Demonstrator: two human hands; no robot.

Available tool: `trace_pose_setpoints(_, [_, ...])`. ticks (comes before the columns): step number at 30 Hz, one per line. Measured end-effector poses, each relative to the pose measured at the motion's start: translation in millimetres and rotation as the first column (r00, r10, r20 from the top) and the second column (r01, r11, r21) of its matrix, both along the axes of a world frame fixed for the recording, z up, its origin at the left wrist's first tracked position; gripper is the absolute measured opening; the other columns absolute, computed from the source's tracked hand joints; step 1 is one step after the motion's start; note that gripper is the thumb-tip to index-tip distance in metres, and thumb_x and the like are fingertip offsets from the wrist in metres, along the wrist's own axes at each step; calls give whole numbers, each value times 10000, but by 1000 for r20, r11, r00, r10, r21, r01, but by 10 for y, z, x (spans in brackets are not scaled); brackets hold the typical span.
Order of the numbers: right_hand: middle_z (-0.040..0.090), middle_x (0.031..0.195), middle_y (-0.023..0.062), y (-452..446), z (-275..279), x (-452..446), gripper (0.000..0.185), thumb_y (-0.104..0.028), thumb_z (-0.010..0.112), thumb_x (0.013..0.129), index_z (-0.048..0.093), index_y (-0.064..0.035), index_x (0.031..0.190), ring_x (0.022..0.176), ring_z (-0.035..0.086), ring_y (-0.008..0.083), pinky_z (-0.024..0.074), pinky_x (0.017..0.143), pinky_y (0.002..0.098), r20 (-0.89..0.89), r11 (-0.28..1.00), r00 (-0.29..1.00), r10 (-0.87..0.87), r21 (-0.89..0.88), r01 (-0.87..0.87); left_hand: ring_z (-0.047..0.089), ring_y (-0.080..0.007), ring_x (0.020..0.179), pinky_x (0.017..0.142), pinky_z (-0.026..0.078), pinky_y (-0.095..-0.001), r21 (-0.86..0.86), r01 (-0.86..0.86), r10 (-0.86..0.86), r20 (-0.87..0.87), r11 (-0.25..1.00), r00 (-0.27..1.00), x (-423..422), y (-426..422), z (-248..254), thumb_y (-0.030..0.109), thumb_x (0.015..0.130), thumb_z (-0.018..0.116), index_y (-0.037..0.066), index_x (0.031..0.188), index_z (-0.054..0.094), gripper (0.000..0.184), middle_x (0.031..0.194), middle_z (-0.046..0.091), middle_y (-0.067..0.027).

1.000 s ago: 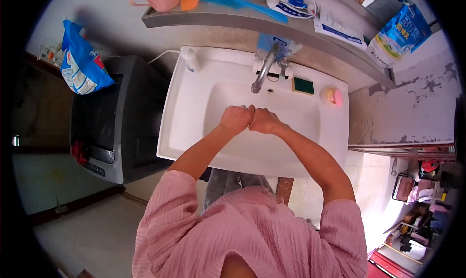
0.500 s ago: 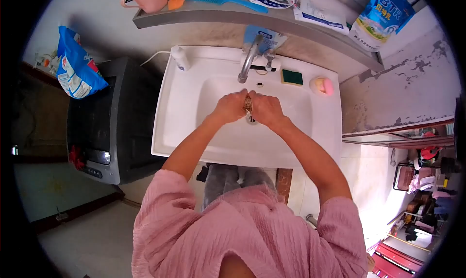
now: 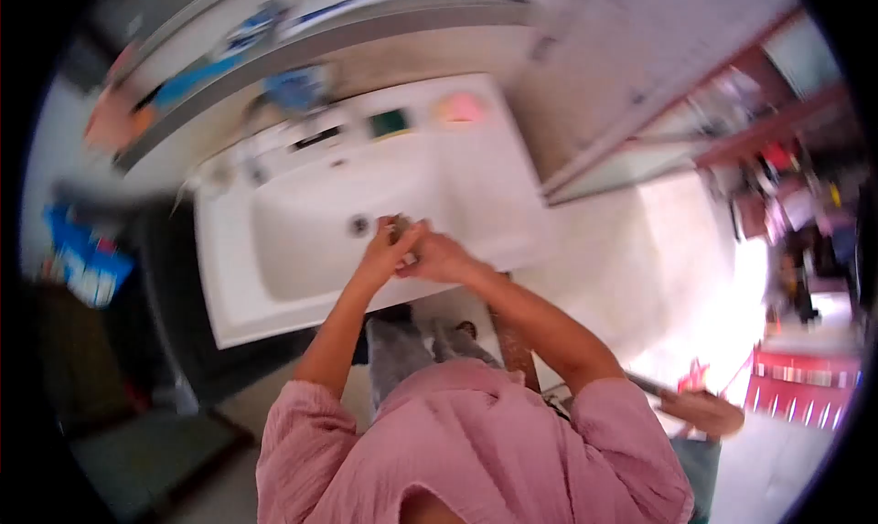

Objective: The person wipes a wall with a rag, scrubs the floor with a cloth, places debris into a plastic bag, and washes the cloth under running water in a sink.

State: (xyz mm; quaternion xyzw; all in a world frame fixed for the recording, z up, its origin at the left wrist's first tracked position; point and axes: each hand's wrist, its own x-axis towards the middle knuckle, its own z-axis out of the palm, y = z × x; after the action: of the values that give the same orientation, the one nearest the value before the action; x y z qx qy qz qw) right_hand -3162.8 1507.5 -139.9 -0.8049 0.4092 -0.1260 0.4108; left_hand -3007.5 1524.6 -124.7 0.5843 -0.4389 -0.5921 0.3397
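Observation:
My left hand (image 3: 382,252) and my right hand (image 3: 439,255) meet over the front part of the white sink (image 3: 224,327). Between them is a small brownish, speckled bunched thing (image 3: 400,226), perhaps cloth; blur hides its kind. The fingers of both hands are closed about it, and part of it is covered by them. Beyond the hands the drain (image 3: 359,224) shows in the basin. A blurred metal tap (image 3: 253,154) stands at the back.
A green sponge (image 3: 388,123) and a pink soap (image 3: 460,109) rest on the sink's back rim. Above runs a grey shelf (image 3: 366,27) with a blue comb (image 3: 197,80). At left are a dark appliance (image 3: 197,295) and a blue bag (image 3: 87,259). Right of me is a wooden-topped stool (image 3: 704,412).
My view has swung to the right and blurred. Both hands, still together on the speckled thing, have moved from over the drain back toward the sink's front edge.

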Motion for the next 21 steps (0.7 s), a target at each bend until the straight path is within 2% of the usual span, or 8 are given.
trace_pose_setpoints(3, [628, 960, 224, 333, 377, -789, 694, -435, 715, 725, 435, 61, 1121, 910, 615, 360, 476, 803, 408, -51, 944, 970, -236, 225, 242, 603, -149, 719, 539, 485, -275, 127, 6, 16, -176, 992, 984, -703, -7, 91, 336, 889, 627, 45, 1109, 440, 410, 931, 592, -100])
trace_pose_setpoints(8, [614, 927, 171, 775, 634, -2237, 595, -483, 683, 759, 516, 34, 1001, 864, 606, 307, 452, 759, 387, -19, 817, 849, -528, 259, 514, 587, -124, 780, 620, 498, -279, 129, 239, -136, -533, 962, 835, -2000, 73, -136, 198, 934, 568, 64, 1103, 472, 236, 950, 589, -67])
trace_pose_setpoints(10, [612, 864, 116, 999, 523, -2889, 453, -384, 657, 818, 563, 25, 989, 782, 585, 193, 467, 709, 336, 112, 714, 722, -683, 311, 627, 584, -120, 833, 671, 504, -292, 58, 346, -262, -542, 936, 798, -2575, 131, -95, 169, 942, 553, 73, 1108, 482, 205, 954, 591, -51])
trace_pose_setpoints(11, [611, 847, 104, 1130, 367, -3194, 382, -336, 651, 835, 590, 16, 971, 760, 575, 166, 471, 693, 319, 192, 655, 631, -752, 329, 680, 573, -134, 921, 737, 495, -289, 70, 400, -323, -470, 914, 821, -2827, 132, -143, 133, 902, 584, 90, 1105, 499, 224, 977, 592, -36])
trace_pose_setpoints(15, [614, 846, 59, 1653, 462, -4217, 227, -251, 651, 846, 644, -26, 874, 761, 565, 136, 469, 676, 287, 163, 374, 343, -925, 241, 895, 587, -173, 894, 746, 483, -291, -369, 704, -750, 29, 607, 661, -3703, 245, -113, 60, 816, 611, 73, 1088, 508, 291, 969, 594, -61])
trace_pose_setpoints(17, [604, 864, 42, 1808, 759, -4471, 216, -235, 640, 852, 640, -26, 906, 769, 555, 129, 467, 671, 287, 225, 319, 244, -944, 414, 853, 591, -180, 887, 767, 483, -298, -416, 819, -813, 258, 395, 523, -4042, 249, 6, -12, 790, 597, 42, 1084, 507, 312, 972, 594, -75])
trace_pose_setpoints(20, [585, 884, 26, 1842, 567, -4855, 229, -227, 623, 868, 625, -25, 975, 777, 548, 131, 464, 662, 292, 398, 293, 51, -916, 578, 762, 597, -267, 909, 799, 473, -376, -351, 893, -745, 507, 281, 433, -4548, 149, 13, 82, 771, 610, 72, 1081, 526, 322, 981, 600, -126])
trace_pose_setpoints(21, [578, 889, 23, 1820, 453, -5045, 239, -226, 617, 875, 618, -24, 1002, 779, 548, 134, 463, 659, 294, 464, 303, -19, -886, 608, 734, 585, -304, 969, 826, 469, -417, -267, 890, -854, 279, 370, 439, -4730, 39, -138, 70, 776, 596, 70, 1092, 540, 320, 1039, 602, -135])
